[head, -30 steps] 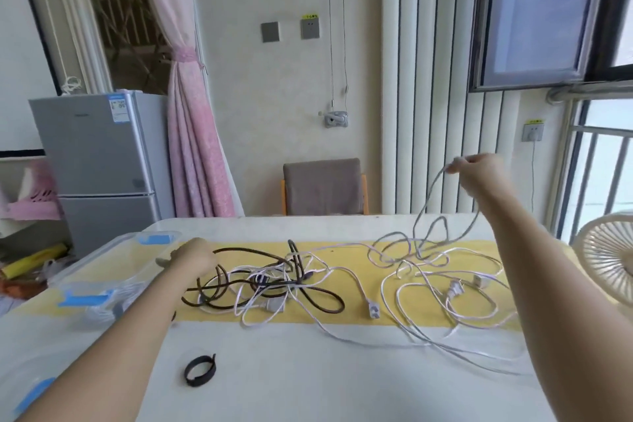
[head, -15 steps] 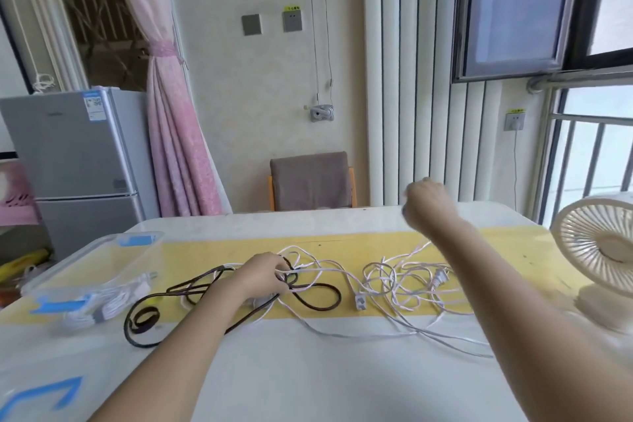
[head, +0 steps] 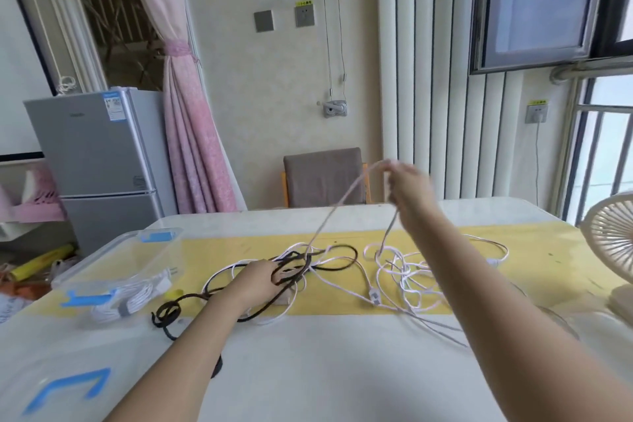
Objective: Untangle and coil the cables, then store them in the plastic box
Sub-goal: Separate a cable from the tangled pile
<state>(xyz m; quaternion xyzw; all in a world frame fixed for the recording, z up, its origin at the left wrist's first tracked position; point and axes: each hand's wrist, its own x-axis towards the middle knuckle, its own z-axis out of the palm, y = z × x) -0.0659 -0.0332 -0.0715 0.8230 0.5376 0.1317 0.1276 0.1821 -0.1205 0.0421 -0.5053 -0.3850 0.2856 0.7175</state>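
A tangle of white cables (head: 407,279) and a black cable (head: 329,262) lies on the yellow strip of the table. My left hand (head: 255,281) presses down on the tangle where black and white strands cross, fingers among the strands. My right hand (head: 406,183) is raised above the table and pinches a white cable (head: 337,205), which hangs in two strands down to the pile. The clear plastic box (head: 118,262) with blue latches stands at the left and holds one coiled white cable (head: 132,298).
A box lid with a blue latch (head: 65,387) lies at the near left. A beige fan (head: 613,250) stands at the table's right edge. A black strap ring (head: 217,367) peeks out under my left forearm. A chair (head: 323,176) stands behind the table.
My right hand has lifted the white cable higher, pulling strands out of the pile. My left hand has stayed on the tangle, holding it down. The camera view shifted slightly.
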